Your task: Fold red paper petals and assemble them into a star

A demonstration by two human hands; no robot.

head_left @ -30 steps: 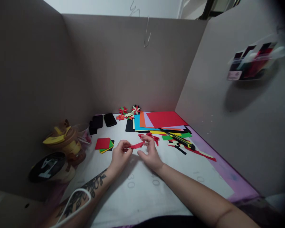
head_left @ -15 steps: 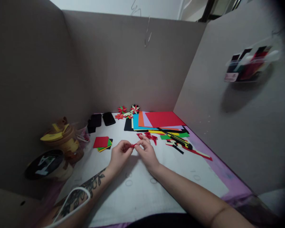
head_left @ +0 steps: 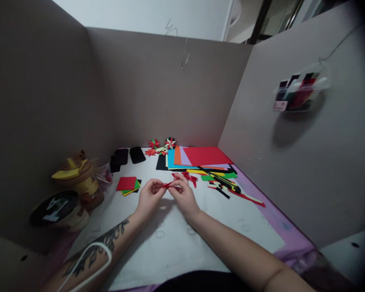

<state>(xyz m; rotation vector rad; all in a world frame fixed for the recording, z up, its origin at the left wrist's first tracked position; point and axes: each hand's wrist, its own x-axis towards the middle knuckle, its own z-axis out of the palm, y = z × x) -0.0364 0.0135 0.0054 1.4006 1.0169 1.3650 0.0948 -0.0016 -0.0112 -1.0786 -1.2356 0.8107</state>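
A small folded piece of red paper (head_left: pixel 167 185) is pinched between my two hands, above the middle of the white table sheet. My left hand (head_left: pixel 151 197) grips its left end with thumb and fingers. On its other end, my right hand (head_left: pixel 184 197) is closed in a pinch, and the fingertips of both hands nearly meet. Just beyond my right hand lie several folded red paper pieces (head_left: pixel 191 178). To the left of my left hand rests a small stack of square papers (head_left: pixel 127 183), red on top, with green, yellow and black edges showing.
Coloured sheets (head_left: pixel 207 155) lie at the back right, with a black-and-yellow utility knife (head_left: pixel 222 181) and paper strips before them. Folded paper stars (head_left: pixel 169 143) and dark phone-like objects (head_left: pixel 137 155) sit at the back. Pots (head_left: pixel 79 178) stand left. Grey panels (head_left: pixel 167 93) enclose the table.
The camera view has shifted slightly, so the whole scene appears moved a little. Both hands still pinch the red paper, which now shows a bit more between the fingertips.
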